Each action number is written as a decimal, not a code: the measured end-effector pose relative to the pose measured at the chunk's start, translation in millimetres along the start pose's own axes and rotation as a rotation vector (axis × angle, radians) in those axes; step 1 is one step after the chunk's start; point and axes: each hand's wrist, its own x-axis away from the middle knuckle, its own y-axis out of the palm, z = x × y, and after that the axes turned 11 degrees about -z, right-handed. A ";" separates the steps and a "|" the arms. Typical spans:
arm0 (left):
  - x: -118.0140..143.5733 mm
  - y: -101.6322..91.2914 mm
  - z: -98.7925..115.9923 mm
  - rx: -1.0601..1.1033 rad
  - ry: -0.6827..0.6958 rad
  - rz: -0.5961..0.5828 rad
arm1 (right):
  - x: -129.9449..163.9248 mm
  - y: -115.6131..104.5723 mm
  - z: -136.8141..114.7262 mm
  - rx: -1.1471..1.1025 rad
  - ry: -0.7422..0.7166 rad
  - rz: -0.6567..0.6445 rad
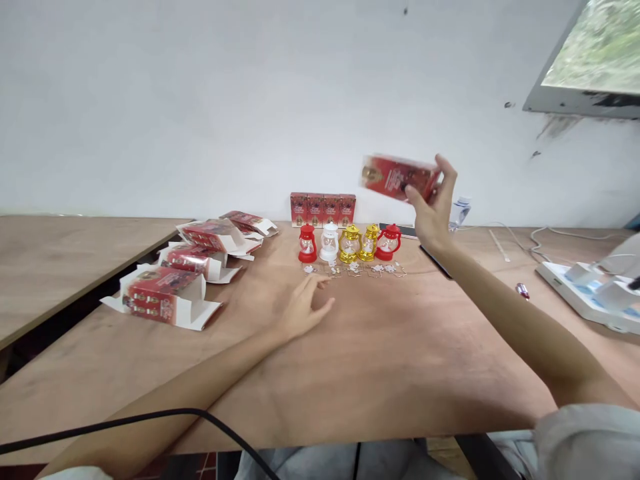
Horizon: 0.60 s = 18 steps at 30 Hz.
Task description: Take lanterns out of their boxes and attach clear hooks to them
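Left hand [303, 308] lies flat and open on the smooth plywood table [380, 360]. Four unfolded cardboard boxes [165, 293] lie left. Five glossy plastic mini lanterns [349, 243]: two red, one white, two gold. Four closed boxes [323, 209] behind. Right hand [434, 210] grips a raised red rectangular carton [397, 177].

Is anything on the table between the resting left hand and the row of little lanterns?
Only the small pale pieces scattered on the table just in front of the lanterns. The left hand lies flat, its fingertips close to the leftmost pieces. The right hand holds a red box in the air, clear of that path.
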 end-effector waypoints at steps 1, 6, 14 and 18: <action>-1.0 0.3 -2.0 0.114 -0.048 0.035 | 21.8 3.5 -14.0 -0.137 0.027 0.013; -0.5 1.6 -14.3 0.712 -0.184 0.270 | 109.7 47.9 -60.7 -0.637 0.190 -0.224; 9.1 -9.7 -9.6 1.164 -0.500 0.151 | 153.4 83.5 -67.1 -0.780 0.358 -0.320; 4.6 -11.9 -8.6 1.215 -0.504 0.211 | 154.3 83.4 -60.9 -0.938 0.372 -0.380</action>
